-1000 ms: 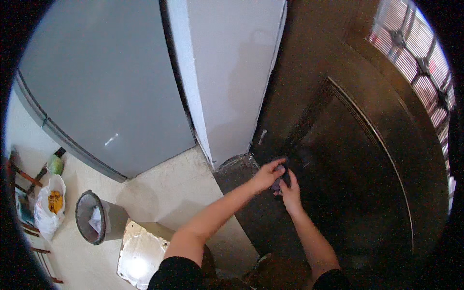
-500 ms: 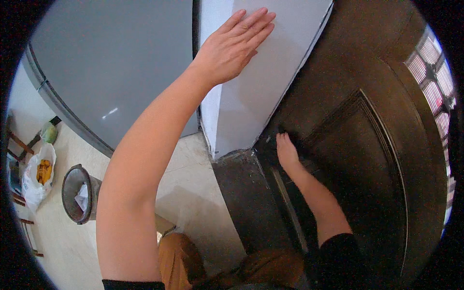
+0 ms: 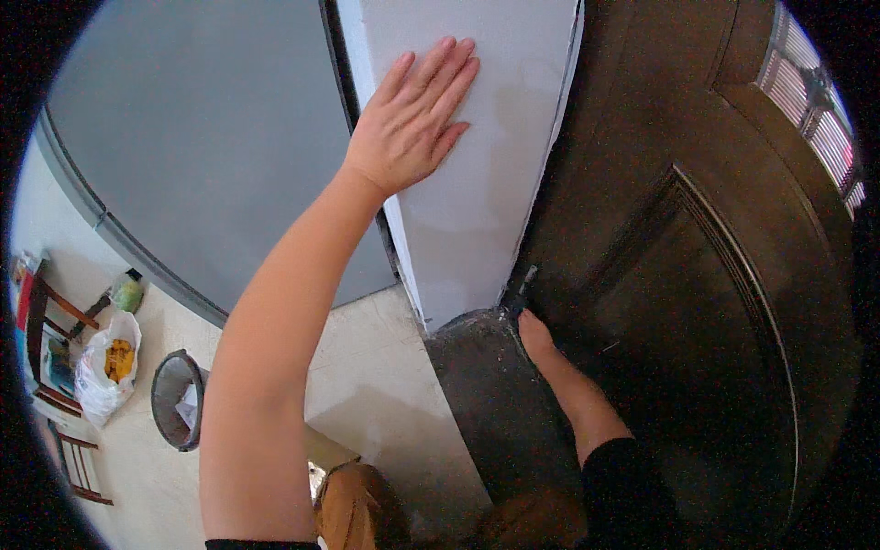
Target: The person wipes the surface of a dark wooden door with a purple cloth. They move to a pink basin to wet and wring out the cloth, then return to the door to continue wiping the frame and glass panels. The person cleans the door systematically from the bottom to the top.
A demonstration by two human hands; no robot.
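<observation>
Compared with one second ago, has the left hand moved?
Yes: the left hand has gone up and leftward, from in front of the dark door to over the white wall.

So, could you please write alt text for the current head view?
A person's open left hand is over a white wall; the right hand is low beside a dark brown door, its hold unclear. A bin stands at left.
</observation>
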